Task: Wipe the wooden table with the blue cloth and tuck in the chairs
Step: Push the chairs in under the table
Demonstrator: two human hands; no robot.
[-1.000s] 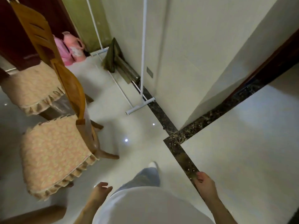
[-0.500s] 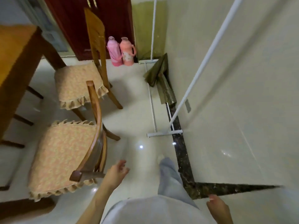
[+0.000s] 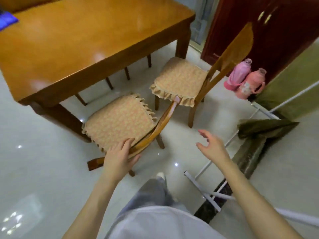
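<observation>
The glossy wooden table (image 3: pixel 82 37) fills the upper left. The blue cloth (image 3: pixel 6 20) lies on it at the far left edge of the view. Two wooden chairs with frilled beige cushions stand pulled out from the table's long side. My left hand (image 3: pixel 120 156) rests on the curved top rail of the near chair (image 3: pixel 119 121), fingers over the rail and thumb behind it. My right hand (image 3: pixel 211 146) hovers open in the air to the right of that chair, touching nothing. The far chair (image 3: pixel 181 78) stands beyond, its tall back toward the dark red door.
Two pink thermos flasks (image 3: pixel 245 80) stand on the floor by the dark red door (image 3: pixel 259 28). A white metal rack's base bars (image 3: pixel 205 188) and a dark green cloth (image 3: pixel 264 128) lie on the tiled floor at right, close to my leg.
I have turned left, bringing the table into view. My left hand has reached forward onto the near chair's top rail, and my right hand has risen from my side.
</observation>
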